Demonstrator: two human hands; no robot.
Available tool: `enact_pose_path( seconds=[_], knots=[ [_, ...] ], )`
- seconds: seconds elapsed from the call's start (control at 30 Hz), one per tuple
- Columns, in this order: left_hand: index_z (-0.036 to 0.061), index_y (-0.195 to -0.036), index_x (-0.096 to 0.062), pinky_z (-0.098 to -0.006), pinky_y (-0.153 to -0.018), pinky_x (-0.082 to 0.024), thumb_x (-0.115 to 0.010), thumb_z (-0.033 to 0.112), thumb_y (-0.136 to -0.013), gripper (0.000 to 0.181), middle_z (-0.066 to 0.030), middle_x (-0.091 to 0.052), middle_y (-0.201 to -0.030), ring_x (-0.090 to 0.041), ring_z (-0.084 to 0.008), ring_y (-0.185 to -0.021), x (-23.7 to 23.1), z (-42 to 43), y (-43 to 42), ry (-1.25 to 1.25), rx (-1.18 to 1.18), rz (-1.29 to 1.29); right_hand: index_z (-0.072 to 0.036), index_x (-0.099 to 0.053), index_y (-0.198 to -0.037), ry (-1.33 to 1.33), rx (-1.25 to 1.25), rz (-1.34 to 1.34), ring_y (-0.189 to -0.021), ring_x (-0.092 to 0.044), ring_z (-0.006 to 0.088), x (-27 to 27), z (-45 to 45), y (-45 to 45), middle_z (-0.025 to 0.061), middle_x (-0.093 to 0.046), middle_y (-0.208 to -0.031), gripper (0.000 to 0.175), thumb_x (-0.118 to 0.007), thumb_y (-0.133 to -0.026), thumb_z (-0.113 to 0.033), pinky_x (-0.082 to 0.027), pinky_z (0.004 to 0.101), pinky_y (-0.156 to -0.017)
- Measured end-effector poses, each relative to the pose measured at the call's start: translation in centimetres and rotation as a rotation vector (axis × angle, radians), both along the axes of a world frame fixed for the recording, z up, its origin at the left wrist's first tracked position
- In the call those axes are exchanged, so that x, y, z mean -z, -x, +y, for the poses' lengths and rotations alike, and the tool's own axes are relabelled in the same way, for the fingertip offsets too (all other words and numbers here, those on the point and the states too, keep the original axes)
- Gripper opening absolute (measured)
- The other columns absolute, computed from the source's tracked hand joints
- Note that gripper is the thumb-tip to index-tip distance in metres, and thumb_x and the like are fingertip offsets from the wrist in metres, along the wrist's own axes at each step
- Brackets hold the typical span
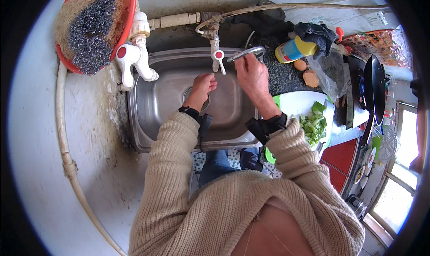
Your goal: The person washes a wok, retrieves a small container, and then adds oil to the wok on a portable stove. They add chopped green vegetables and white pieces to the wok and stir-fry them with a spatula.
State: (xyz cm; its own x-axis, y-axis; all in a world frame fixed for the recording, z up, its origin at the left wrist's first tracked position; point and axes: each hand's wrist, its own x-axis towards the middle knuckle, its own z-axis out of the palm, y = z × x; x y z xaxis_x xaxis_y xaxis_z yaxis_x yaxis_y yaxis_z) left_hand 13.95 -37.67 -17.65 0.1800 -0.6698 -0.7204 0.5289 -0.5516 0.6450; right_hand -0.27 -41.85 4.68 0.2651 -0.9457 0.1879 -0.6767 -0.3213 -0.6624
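Observation:
My right hand (253, 76) grips a shiny metal piece (247, 54) at the sink's far right rim. The piece is seen nearly edge-on, so its exact kind is unclear. Over the basin, my left hand (201, 88) has loosely curved fingers a little apart, with nothing visible in them. It is just below a tap (217, 56) with a red-capped white lever. The stainless steel sink (231, 116) has its round drain (205, 104) partly covered by my left hand. No running water shows.
A white cutting board (292, 103) with chopped greens (314, 125) lies right of the sink. Beyond it are a yellow bottle (295, 50), an egg (300, 65) and a black frying pan (373, 88). At left are a white plastic tap (129, 59) and a red basket (129, 17) of scourers.

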Motion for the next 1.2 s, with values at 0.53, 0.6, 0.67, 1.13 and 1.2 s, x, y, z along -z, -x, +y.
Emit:
enact_pose_path(
  seconds=[0.53,0.6,0.67,1.13,1.2],
  knots=[
    [-0.0046,-0.110,-0.057,-0.0410,-0.090,-0.053,-0.053,0.016,-0.096,0.025,-0.0150,-0.065,-0.100,-0.064,-0.0289,-0.094,-6.8,-1.8,2.2,0.149,-0.338,0.458,-0.001,-0.063,-0.112,-0.200,-0.004,-0.320,-0.084,-0.061,0.0150,6.3,1.4,2.0,0.0087,-0.065,-0.097,0.026,-0.066,-0.090,-0.013,-0.050,0.0285,-0.077],
    [-0.0034,-0.109,-0.058,-0.0395,-0.085,-0.056,-0.052,0.016,-0.097,0.024,-0.0157,-0.065,-0.102,-0.065,-0.0292,-0.091,-7.4,-1.9,2.2,0.241,-0.306,0.438,-0.001,-0.062,-0.115,-0.543,0.179,-0.560,-0.087,-0.059,0.0158,9.9,1.6,1.5,0.0081,-0.065,-0.101,0.027,-0.063,-0.090,-0.010,-0.049,0.0285,-0.080],
    [-0.0026,-0.107,-0.058,-0.0396,-0.081,-0.057,-0.052,0.016,-0.097,0.022,-0.0155,-0.065,-0.101,-0.066,-0.0286,-0.091,-7.3,-2.9,2.1,0.112,-0.355,0.534,-0.001,-0.064,-0.113,-0.920,0.369,-0.823,-0.102,-0.060,0.0180,13.1,1.9,1.7,0.0077,-0.066,-0.104,0.025,-0.061,-0.090,-0.010,-0.048,0.0337,-0.090],
    [-0.0077,-0.118,-0.054,-0.0423,-0.095,-0.053,-0.048,0.006,-0.097,0.025,-0.0179,-0.061,-0.112,-0.063,-0.0311,-0.099,-6.4,-2.5,-0.7,0.122,-0.317,0.656,0.001,-0.065,-0.105,-1.033,0.109,-1.408,-0.094,-0.064,0.0269,23.3,-0.6,-2.8,0.0140,-0.068,-0.104,0.023,-0.046,-0.093,-0.002,-0.051,0.0372,-0.089],
    [-0.0063,-0.116,-0.056,-0.0410,-0.090,-0.055,-0.049,0.005,-0.096,0.023,-0.0163,-0.063,-0.108,-0.064,-0.0294,-0.099,-5.8,-1.7,-0.9,0.131,-0.283,0.508,0.003,-0.066,-0.101,-1.253,0.198,-1.582,-0.089,-0.065,0.0258,21.6,-0.3,-3.1,0.0148,-0.068,-0.100,0.020,-0.049,-0.093,-0.003,-0.053,0.0379,-0.083]
  ],
)
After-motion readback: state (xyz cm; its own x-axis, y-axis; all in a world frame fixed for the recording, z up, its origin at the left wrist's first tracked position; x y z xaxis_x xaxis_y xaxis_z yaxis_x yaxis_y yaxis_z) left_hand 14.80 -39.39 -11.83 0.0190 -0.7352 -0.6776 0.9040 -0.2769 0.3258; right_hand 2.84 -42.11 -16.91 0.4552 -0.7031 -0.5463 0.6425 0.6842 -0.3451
